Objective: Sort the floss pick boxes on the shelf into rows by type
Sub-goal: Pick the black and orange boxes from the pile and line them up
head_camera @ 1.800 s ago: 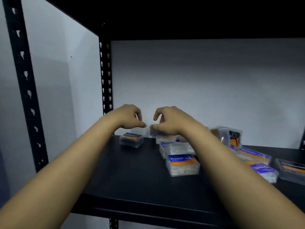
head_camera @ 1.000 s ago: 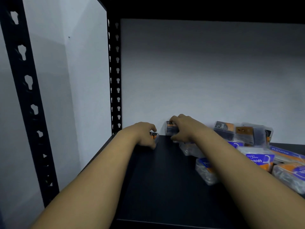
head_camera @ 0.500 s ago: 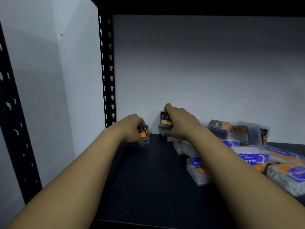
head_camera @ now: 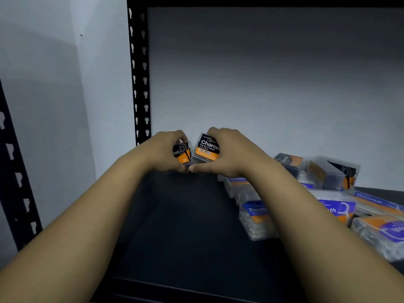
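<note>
At the back left corner of the black shelf [head_camera: 181,217], each hand grips a black-and-orange charcoal floss box standing upright. My left hand [head_camera: 162,153] holds the left charcoal box [head_camera: 181,153]. My right hand [head_camera: 231,153] holds the right charcoal box [head_camera: 207,147], label facing me. The two boxes stand side by side, almost touching. More charcoal boxes [head_camera: 289,161] lie at the back right. Blue-and-orange Round boxes [head_camera: 254,215] and a Smooth box [head_camera: 337,209] are jumbled to the right, partly hidden by my right forearm.
A white wall backs the shelf. A black perforated upright post [head_camera: 140,73] stands at the back left corner, another post [head_camera: 13,171] at the front left. The shelf above casts shadow along the top.
Both hands have tipped their charcoal boxes upright and drawn them closer together at the back left corner. The view has shifted slightly.
</note>
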